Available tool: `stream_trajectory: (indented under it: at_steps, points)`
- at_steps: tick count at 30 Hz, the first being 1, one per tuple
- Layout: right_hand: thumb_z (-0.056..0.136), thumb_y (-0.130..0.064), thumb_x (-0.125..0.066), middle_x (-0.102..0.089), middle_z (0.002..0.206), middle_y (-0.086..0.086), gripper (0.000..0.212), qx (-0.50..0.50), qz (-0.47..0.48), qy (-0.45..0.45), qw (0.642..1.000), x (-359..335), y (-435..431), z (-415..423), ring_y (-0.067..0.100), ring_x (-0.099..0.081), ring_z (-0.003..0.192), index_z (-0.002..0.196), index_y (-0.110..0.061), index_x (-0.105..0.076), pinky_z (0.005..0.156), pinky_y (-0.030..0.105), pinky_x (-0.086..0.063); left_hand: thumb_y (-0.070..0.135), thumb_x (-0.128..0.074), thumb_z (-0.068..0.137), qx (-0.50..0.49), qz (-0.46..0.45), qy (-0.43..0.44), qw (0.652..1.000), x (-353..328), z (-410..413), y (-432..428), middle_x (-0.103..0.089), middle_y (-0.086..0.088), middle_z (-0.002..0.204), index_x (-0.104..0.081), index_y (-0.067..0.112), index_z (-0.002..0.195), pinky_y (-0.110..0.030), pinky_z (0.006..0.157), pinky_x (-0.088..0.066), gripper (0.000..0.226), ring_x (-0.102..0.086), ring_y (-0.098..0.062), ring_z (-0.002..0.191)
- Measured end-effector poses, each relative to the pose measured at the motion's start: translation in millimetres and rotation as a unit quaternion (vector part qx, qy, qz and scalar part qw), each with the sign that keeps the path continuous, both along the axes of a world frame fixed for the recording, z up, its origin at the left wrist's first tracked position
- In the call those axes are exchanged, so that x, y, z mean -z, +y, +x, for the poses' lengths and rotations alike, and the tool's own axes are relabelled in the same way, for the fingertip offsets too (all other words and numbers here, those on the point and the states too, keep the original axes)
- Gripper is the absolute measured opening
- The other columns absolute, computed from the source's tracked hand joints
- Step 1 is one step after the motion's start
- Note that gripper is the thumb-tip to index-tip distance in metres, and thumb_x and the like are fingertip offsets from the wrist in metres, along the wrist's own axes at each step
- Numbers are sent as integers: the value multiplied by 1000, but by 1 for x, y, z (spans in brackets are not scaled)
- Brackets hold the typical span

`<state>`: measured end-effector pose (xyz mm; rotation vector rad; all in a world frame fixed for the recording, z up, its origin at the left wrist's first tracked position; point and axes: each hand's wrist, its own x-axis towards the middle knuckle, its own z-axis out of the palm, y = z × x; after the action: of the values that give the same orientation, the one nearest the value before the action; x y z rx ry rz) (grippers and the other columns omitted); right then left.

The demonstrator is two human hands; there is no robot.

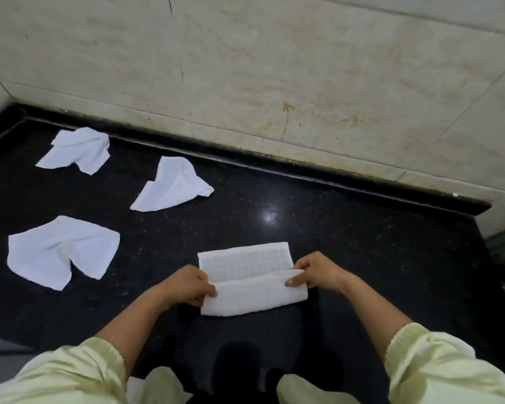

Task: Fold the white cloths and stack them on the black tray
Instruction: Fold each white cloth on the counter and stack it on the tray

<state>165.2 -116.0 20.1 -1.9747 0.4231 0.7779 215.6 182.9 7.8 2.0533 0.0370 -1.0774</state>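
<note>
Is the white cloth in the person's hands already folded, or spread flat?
Partly folded. The cloth has its near edge doubled over its middle, pinched by the left hand and right hand.

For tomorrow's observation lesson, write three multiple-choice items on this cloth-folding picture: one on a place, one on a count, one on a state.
1. Where do the loose cloths lie relative to the person?
A. to the left
B. to the right
C. on the wall

2. How many white cloths lie unfolded and untouched?
A. one
B. three
C. five

3. What state is the held cloth in?
A. crumpled
B. rolled up
C. partly folded

Key: 1 A, the loose cloths sit left of the left hand. 2 B, three lie on the black counter. 3 C, the left hand and right hand each keep a grip on a flap turned over it.
</note>
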Motion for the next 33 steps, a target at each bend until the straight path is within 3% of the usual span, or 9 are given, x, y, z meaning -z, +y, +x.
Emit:
stream_trajectory:
  at_steps: [3,7,9,14,17,20,27,30,33]
  points:
    - [79,-11,-77,-71,85,-1,8,23,6,-28,999,2,0,12,8,-67,80,84,-8,-72,62,17,-52,5,-76,76,-85,-42,-35,995,-1,7,1,-51,-6,67,-45,11,61,-32,69,-60,35,-59,-16,70]
    - [84,-8,-71,-71,87,7,9,63,4,-72,995,15,-1,27,15,-67,83,86,0,-71,83,38,-58,1,-78,75,-213,-88,-53,972,0,17,0,-59,-11,80,-56,6,85,-33,63,-58,24,-65,-22,79]
    - [85,-9,-70,-70,85,10,13,78,-6,-90,993,20,1,32,17,-65,81,86,4,-70,85,43,-55,1,-77,76,-236,-92,-64,965,2,21,0,-59,-11,78,-58,5,93,-32,61,-57,26,-65,-23,82]
    - [88,-11,-66,-60,68,0,22,111,-55,-100,987,28,10,40,11,-55,65,66,-11,-62,59,23,-45,1,-76,78,-269,-88,-77,956,14,25,-1,-63,-16,82,-59,9,98,-40,71,-59,28,-68,-28,88]
    - [87,-12,-66,-43,59,-1,35,121,-82,-106,983,36,13,43,10,-39,57,60,-10,-44,54,21,-32,3,-75,80,-268,-73,-92,956,20,25,-1,-66,-19,89,-60,12,97,-37,69,-59,25,-68,-27,89]
    - [88,-14,-65,-43,58,-3,35,126,-107,-113,980,39,16,44,8,-39,55,60,-12,-44,50,19,-32,5,-73,82,-269,-52,-116,955,24,24,-2,-67,-17,90,-59,13,95,-34,66,-58,21,-68,-25,87]
    - [90,-22,-62,-59,87,1,10,107,-175,-131,970,41,27,37,14,-57,78,90,-13,-57,66,27,-48,12,-72,82,-249,16,-189,950,35,14,-5,-65,-5,82,-57,20,91,-38,70,-58,19,-65,-19,80]
    - [89,-19,-62,-48,107,-1,25,84,-252,-199,943,36,31,32,15,-52,96,110,-12,-52,77,30,-50,17,-69,83,-197,84,-274,938,32,8,-7,-57,1,94,-54,21,102,-26,64,-47,24,-58,-12,78]
    - [90,-18,-58,-46,116,1,28,6,-284,-258,923,31,39,26,16,-48,103,117,-12,-50,82,30,-48,21,-62,87,-104,115,-344,926,28,-1,-16,-46,7,104,-52,24,108,-26,62,-45,24,-53,-10,76]
